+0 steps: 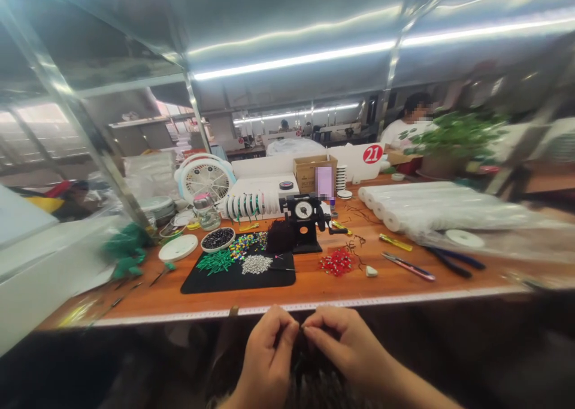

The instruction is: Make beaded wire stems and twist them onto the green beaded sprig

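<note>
Your left hand (269, 352) and right hand (344, 337): fingertips pinched closed, nearly meeting, nearside of bench (359, 289). Hold too small to tell. Silver beads (256, 264) heaped on mat (193, 283) beyond, probably to stop rolling; red beads (336, 262) apart, presumably against mixing.
</note>
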`<move>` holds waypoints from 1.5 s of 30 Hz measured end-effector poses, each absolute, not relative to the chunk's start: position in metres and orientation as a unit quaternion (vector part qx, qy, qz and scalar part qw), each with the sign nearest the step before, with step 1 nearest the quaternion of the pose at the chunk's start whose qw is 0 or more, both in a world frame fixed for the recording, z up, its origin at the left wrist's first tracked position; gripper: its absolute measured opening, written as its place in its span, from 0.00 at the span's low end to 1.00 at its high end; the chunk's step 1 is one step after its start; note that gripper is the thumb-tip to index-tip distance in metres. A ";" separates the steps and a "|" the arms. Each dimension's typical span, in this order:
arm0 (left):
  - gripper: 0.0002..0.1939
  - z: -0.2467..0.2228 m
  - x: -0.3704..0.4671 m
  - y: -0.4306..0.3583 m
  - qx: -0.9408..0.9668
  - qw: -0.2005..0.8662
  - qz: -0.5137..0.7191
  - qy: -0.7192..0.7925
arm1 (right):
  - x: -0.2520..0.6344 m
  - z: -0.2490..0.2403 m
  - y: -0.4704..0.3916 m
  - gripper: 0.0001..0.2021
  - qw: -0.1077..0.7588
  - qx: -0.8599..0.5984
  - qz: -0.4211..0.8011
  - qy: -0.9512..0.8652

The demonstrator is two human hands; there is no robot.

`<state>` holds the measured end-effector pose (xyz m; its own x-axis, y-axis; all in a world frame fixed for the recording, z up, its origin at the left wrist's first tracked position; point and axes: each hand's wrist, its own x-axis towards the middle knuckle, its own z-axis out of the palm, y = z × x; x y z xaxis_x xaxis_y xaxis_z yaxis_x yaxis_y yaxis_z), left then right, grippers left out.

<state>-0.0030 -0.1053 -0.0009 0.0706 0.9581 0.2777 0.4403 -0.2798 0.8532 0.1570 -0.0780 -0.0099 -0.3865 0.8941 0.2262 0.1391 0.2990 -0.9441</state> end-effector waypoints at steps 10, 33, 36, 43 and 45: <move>0.15 -0.001 -0.003 -0.106 0.623 0.368 0.434 0.536 | 0.156 -0.014 -0.080 0.09 0.412 -0.365 0.428 -0.717; 0.15 -0.004 0.001 -0.107 0.581 0.420 0.458 0.525 | 0.163 -0.012 -0.081 0.10 0.389 -0.374 0.441 -0.717; 0.14 -0.002 0.001 -0.107 0.601 0.397 0.457 0.521 | 0.161 -0.013 -0.080 0.10 0.395 -0.381 0.465 -0.694; 0.14 -0.002 0.002 -0.108 0.619 0.376 0.448 0.525 | 0.158 -0.010 -0.078 0.11 0.407 -0.378 0.485 -0.675; 0.14 -0.003 0.002 -0.108 0.618 0.376 0.448 0.525 | 0.159 -0.007 -0.078 0.11 0.407 -0.372 0.490 -0.675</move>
